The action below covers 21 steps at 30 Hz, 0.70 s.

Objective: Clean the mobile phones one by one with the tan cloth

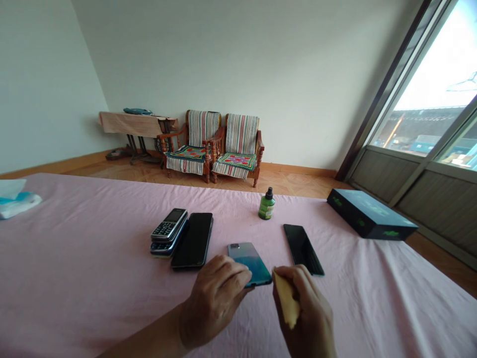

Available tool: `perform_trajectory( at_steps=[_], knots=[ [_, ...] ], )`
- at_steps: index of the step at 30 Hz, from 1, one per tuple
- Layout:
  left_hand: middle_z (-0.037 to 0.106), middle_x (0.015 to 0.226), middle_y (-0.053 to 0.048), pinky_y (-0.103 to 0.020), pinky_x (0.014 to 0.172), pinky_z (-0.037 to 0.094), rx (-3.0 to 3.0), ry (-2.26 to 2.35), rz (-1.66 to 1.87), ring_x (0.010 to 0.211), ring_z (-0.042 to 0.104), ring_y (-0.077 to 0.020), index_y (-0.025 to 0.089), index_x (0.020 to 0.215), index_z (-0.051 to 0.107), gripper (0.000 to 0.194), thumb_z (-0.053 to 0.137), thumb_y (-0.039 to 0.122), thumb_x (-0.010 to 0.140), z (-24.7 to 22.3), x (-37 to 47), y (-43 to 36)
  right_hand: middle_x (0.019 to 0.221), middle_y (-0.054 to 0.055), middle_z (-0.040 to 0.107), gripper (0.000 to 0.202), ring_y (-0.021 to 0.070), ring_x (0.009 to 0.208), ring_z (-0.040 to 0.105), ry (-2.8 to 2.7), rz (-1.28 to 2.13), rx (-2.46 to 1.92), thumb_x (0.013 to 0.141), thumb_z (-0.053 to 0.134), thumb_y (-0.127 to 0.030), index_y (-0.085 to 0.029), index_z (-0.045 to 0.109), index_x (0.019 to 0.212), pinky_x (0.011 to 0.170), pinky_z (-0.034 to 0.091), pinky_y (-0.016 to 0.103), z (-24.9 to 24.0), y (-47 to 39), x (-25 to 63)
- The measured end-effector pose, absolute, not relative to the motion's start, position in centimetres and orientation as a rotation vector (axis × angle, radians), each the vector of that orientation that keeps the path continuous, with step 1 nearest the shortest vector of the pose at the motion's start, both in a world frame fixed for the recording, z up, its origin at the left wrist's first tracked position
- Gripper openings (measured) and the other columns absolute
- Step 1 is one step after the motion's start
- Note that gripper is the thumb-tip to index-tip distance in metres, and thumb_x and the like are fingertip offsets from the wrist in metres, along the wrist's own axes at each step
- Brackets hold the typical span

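A blue phone (251, 262) with its back and camera facing up is gripped at its near left edge by my left hand (218, 298), the fingers bent over it. My right hand (305, 308) is closed around a folded yellow cloth (287, 301), beside the phone's near right corner. Left of the blue phone lies a large black phone (193, 241), next to a stack of keypad phones (169, 231). A dark phone (303, 250) rests flat beyond my right hand. The green spray bottle (267, 205) with a black top stands upright farther back.
Pink cloth (93, 258) covers the surface. A black box (370, 215) sits at the right back edge, and a tissue pack (18, 201) at the far left. Two wooden chairs (238, 141) and a draped table (130, 124) stand by the wall.
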<state>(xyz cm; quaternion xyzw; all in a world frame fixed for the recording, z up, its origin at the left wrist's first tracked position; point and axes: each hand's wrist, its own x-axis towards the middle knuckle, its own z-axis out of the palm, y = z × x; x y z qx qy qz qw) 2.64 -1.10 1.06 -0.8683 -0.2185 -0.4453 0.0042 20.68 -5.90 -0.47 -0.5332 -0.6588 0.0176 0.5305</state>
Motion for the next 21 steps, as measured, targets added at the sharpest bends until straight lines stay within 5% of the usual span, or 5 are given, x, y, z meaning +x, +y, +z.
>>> perform_trajectory(
  at_steps=[11,15,21],
  knots=[
    [0.064,0.081,-0.005,-0.032,0.070,0.048,-2.807,-0.296,-0.645,0.076,0.057,-0.0177,0.014,0.103,0.061,0.015,0.048,0.014,0.096,0.3,2.5,-1.4,0.079,0.003,0.062,0.022,0.0143,0.064,0.061,-1.579,0.257,-1.340,0.094,0.043,-0.026,-0.020,0.063,0.089,0.058,0.049,0.024,-1.1,-3.8,22.0],
    [0.065,0.091,-0.008,-0.036,0.078,0.047,-2.864,-0.352,-0.602,0.085,0.057,-0.0216,0.015,0.110,0.059,0.021,0.051,0.028,0.096,0.1,2.0,-1.5,0.084,0.004,0.062,0.023,0.0149,0.072,0.062,-1.615,0.359,-1.288,0.095,0.043,-0.024,-0.021,0.066,0.093,0.064,0.049,0.024,-1.8,-3.5,21.7],
    [0.063,0.095,-0.007,-0.037,0.083,0.047,-3.007,-0.574,-0.651,0.090,0.056,-0.0224,0.018,0.104,0.060,0.015,0.056,0.027,0.092,0.2,0.6,-2.4,0.094,0.006,0.057,0.030,0.0161,0.082,0.059,-1.826,0.377,-1.168,0.086,0.050,-0.008,-0.023,0.066,0.106,0.069,0.050,0.026,-2.5,-4.0,20.6]
  ],
)
